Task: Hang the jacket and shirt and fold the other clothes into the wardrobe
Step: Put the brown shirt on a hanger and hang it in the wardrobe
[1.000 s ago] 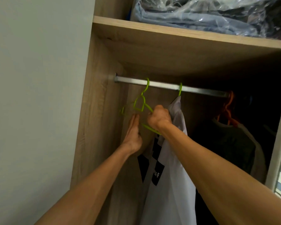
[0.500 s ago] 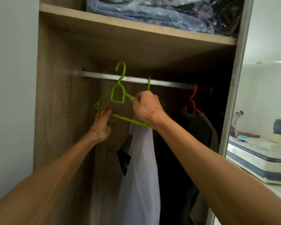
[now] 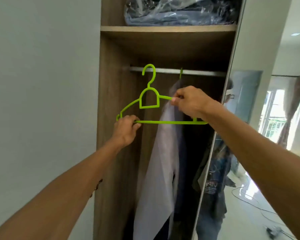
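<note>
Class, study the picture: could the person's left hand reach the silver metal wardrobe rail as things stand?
Probably yes. The left hand grips the empty lime-green plastic hanger just below the silver metal wardrobe rail, and nothing blocks that stretch; it would need to let go first.

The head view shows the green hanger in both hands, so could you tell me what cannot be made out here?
- Right end of the green hanger: covered by the right hand.
- Left hand fingertips: curled behind the bottom bar.
- White shirt: motion-blurred, hem cut off by the bottom edge.
- Clothes behind it: lost in shadow.
- Rail, right end: hidden by the mirrored door.
</note>
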